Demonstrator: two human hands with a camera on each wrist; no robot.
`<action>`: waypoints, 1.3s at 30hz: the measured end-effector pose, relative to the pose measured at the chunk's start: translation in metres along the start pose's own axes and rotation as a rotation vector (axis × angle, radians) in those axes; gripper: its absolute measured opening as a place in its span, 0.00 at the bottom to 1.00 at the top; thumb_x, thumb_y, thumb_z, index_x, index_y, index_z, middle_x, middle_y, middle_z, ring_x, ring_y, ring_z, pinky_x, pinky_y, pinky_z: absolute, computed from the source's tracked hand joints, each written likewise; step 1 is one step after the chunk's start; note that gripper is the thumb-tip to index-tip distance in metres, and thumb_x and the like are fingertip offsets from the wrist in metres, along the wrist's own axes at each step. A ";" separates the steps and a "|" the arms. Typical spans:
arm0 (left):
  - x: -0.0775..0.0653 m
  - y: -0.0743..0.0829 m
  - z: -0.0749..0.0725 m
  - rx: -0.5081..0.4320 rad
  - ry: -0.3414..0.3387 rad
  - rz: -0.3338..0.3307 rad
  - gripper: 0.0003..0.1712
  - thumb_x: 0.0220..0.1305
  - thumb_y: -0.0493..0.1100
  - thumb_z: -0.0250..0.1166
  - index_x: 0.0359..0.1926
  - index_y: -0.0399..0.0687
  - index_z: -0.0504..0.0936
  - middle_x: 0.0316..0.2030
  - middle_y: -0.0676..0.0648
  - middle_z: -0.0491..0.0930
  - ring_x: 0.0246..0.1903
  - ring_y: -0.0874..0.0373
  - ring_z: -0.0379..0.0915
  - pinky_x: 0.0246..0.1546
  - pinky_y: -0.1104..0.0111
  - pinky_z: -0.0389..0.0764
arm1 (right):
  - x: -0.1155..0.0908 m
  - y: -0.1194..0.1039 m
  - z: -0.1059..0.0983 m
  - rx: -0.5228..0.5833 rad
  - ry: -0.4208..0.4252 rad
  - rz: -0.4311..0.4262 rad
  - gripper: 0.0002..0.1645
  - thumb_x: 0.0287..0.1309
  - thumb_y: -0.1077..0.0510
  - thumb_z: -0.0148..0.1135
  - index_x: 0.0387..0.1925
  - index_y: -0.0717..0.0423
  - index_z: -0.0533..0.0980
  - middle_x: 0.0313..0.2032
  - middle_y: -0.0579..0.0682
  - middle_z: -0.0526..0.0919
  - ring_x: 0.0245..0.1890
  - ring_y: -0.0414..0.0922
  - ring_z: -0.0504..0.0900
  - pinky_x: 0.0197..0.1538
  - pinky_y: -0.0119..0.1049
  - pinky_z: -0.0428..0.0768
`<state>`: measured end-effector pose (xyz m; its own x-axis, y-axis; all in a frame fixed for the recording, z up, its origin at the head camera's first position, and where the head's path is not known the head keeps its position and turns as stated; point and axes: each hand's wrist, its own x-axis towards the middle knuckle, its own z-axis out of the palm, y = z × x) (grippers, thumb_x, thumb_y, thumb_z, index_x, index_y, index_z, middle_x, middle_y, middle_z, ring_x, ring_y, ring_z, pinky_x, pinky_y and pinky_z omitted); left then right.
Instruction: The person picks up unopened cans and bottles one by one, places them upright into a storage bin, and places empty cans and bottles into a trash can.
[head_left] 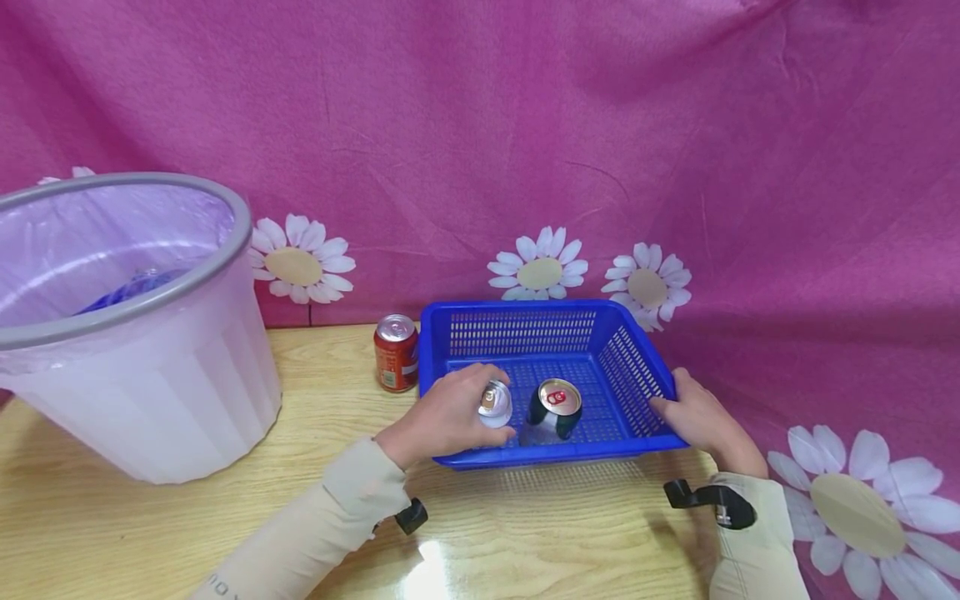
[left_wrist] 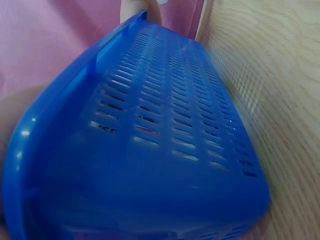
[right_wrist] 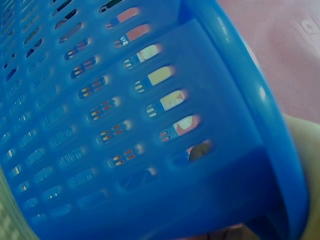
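Note:
A blue plastic basket [head_left: 525,306] with slotted walls sits on the table. Inside it, my left hand [head_left: 453,410] has its fingers and thumb around a white can [head_left: 495,403], whose silver top shows. Beside that can stands a dark green can [head_left: 555,406] with a gold top and red tab. My right hand [head_left: 703,414] grips the basket's right rim, thumb on the inner side. In the left wrist view, the basket's slotted wall [left_wrist: 150,175] hides the held can. The right wrist view shows mostly basket wall [right_wrist: 220,105], with part of the right hand [right_wrist: 305,145] at the edge.
A red can [head_left: 396,354] stands upright on the wooden table [head_left: 337,492], just left of the basket. A large white bin [head_left: 172,375] with a grey rim and a plastic liner is at the left; something blue lies inside. A pink flowered cloth [head_left: 450,150] hangs behind.

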<state>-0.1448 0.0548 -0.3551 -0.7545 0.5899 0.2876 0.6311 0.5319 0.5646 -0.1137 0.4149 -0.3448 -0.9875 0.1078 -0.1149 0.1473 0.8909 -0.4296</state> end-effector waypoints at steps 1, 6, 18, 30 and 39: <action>0.000 0.000 0.000 0.018 -0.007 0.001 0.33 0.45 0.57 0.76 0.51 0.51 0.77 0.40 0.54 0.81 0.37 0.62 0.76 0.39 0.69 0.79 | 0.000 0.000 0.000 0.000 0.001 -0.003 0.26 0.65 0.52 0.51 0.55 0.68 0.62 0.43 0.63 0.78 0.40 0.52 0.79 0.40 0.37 0.73; 0.000 0.001 -0.001 0.060 -0.041 0.001 0.31 0.45 0.59 0.75 0.49 0.54 0.78 0.41 0.55 0.81 0.37 0.63 0.76 0.37 0.69 0.77 | 0.001 -0.001 0.001 0.004 -0.004 -0.004 0.26 0.66 0.52 0.51 0.55 0.68 0.61 0.43 0.64 0.78 0.40 0.53 0.79 0.42 0.40 0.75; 0.002 0.001 -0.002 0.104 -0.108 -0.016 0.30 0.46 0.59 0.76 0.49 0.54 0.79 0.42 0.53 0.81 0.37 0.61 0.75 0.36 0.67 0.77 | 0.000 -0.007 0.000 0.011 -0.019 -0.001 0.25 0.66 0.52 0.50 0.54 0.68 0.61 0.42 0.63 0.77 0.41 0.52 0.79 0.43 0.40 0.74; 0.001 0.001 0.001 0.112 -0.071 -0.036 0.28 0.49 0.61 0.73 0.49 0.57 0.79 0.42 0.54 0.80 0.36 0.61 0.75 0.32 0.70 0.75 | 0.002 -0.006 -0.003 0.008 -0.013 -0.008 0.26 0.66 0.52 0.50 0.55 0.69 0.61 0.43 0.62 0.77 0.41 0.52 0.79 0.42 0.39 0.74; 0.000 0.002 0.006 0.123 -0.077 -0.056 0.28 0.50 0.63 0.71 0.49 0.58 0.78 0.43 0.55 0.80 0.36 0.61 0.75 0.33 0.71 0.76 | -0.001 -0.002 -0.002 0.009 -0.020 0.012 0.27 0.66 0.52 0.51 0.56 0.69 0.60 0.43 0.63 0.77 0.41 0.53 0.78 0.43 0.41 0.74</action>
<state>-0.1428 0.0595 -0.3581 -0.7758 0.5999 0.1955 0.6097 0.6329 0.4773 -0.1133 0.4136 -0.3421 -0.9845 0.1094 -0.1373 0.1593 0.8856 -0.4363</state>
